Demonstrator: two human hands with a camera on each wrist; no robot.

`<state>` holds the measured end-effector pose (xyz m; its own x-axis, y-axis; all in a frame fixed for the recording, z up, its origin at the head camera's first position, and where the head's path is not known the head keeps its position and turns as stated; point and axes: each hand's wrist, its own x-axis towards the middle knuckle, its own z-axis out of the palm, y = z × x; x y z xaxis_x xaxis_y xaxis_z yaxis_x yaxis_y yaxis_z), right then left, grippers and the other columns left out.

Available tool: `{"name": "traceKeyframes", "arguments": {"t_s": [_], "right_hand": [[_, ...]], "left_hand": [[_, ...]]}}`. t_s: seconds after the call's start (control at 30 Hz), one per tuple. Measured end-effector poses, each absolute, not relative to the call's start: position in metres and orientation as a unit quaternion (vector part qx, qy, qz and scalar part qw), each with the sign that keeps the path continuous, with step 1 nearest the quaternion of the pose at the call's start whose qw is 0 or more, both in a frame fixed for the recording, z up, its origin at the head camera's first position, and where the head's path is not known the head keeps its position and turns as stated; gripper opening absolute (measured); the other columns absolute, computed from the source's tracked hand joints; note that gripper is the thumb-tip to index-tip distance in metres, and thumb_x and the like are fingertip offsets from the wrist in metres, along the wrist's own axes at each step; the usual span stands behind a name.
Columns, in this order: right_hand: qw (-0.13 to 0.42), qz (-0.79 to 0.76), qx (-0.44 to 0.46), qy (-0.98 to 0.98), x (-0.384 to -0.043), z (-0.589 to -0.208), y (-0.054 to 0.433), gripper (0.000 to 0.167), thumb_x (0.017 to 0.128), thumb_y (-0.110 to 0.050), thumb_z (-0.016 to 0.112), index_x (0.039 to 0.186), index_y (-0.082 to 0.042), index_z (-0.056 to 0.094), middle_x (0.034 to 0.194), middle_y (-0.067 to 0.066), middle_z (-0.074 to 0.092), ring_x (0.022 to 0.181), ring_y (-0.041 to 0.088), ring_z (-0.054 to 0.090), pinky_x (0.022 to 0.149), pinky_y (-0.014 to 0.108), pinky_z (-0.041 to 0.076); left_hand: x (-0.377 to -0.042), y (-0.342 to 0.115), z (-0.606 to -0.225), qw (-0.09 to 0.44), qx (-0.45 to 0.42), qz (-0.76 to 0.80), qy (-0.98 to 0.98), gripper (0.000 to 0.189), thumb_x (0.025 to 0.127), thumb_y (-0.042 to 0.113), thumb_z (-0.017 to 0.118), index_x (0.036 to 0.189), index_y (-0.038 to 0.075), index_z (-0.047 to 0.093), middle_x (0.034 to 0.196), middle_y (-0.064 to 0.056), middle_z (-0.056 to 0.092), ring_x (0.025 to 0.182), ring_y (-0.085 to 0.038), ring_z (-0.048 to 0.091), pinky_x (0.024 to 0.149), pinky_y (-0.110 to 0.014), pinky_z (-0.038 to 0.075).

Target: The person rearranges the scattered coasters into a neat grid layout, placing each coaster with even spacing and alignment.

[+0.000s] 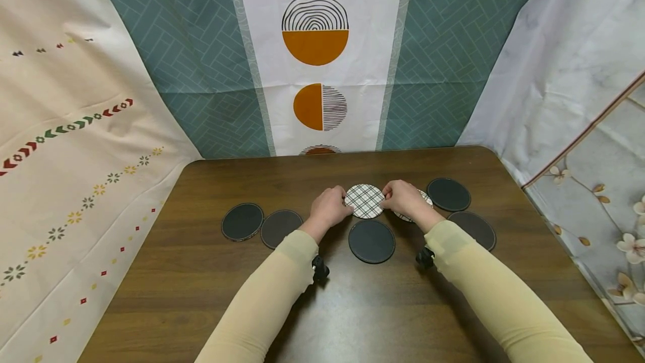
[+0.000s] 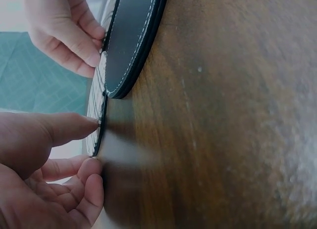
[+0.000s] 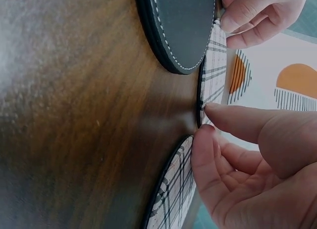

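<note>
A round plaid coaster point(image 1: 364, 201), white with dark crossing lines, lies between the two hands near the far side of the table. My left hand point(image 1: 328, 207) pinches its left edge between thumb and curled fingers. At the opposite edge, my right hand point(image 1: 403, 199) pinches it with thumb and forefinger, as the right wrist view shows. Just in front is a black stitched coaster point(image 1: 372, 241), its far edge close to the plaid one. A second plaid coaster point(image 3: 173, 194) lies beside the right hand, which partly covers it in the head view.
Two dark coasters, one black point(image 1: 242, 222) and one brownish point(image 1: 280, 227), lie to the left. To the right are another black coaster point(image 1: 449, 194) and a brownish one point(image 1: 476, 230). Patterned cloths point(image 1: 201, 43) hang around the wooden table point(image 1: 166, 296).
</note>
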<state>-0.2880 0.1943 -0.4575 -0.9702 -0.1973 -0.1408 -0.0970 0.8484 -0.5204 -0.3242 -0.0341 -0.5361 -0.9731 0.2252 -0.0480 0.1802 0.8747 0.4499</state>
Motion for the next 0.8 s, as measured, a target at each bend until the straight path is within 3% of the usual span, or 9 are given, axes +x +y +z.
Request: {"name": "traceKeyframes", "arguments": {"t_s": [0.37,0.6,0.8], "right_hand": [[0.083,-0.280,-0.075,0.953,-0.284,-0.457,0.197,0.034,0.100,-0.015,0.081,0.124,0.008,0.073,0.099,0.012,0.069,0.090,0.028,0.063,0.088,0.048,0.052],[0.068,-0.277,-0.073,0.956,-0.271,-0.453,0.215,0.037,0.102,-0.017,0.077,0.128,0.007,0.073,0.107,0.015,0.073,0.096,0.031,0.067,0.091,0.052,0.054],[0.057,-0.258,-0.069,0.962,-0.259,-0.445,0.235,0.038,0.104,-0.018,0.074,0.130,0.009,0.071,0.113,0.020,0.073,0.097,0.034,0.068,0.090,0.053,0.055]], "left_hand": [[-0.328,-0.037,-0.543,0.040,0.115,0.249,0.961,0.045,0.095,0.039,0.086,0.124,0.009,0.073,0.114,-0.005,0.075,0.106,-0.023,0.068,0.089,-0.043,0.057],[-0.281,-0.034,-0.470,0.061,0.110,0.284,0.951,0.033,0.102,0.023,0.080,0.122,-0.002,0.072,0.108,-0.011,0.073,0.098,-0.028,0.067,0.091,-0.044,0.056],[-0.280,-0.025,-0.464,0.042,0.114,0.258,0.958,0.037,0.106,0.025,0.076,0.133,0.001,0.071,0.118,-0.013,0.070,0.104,-0.027,0.065,0.093,-0.045,0.056]]}}
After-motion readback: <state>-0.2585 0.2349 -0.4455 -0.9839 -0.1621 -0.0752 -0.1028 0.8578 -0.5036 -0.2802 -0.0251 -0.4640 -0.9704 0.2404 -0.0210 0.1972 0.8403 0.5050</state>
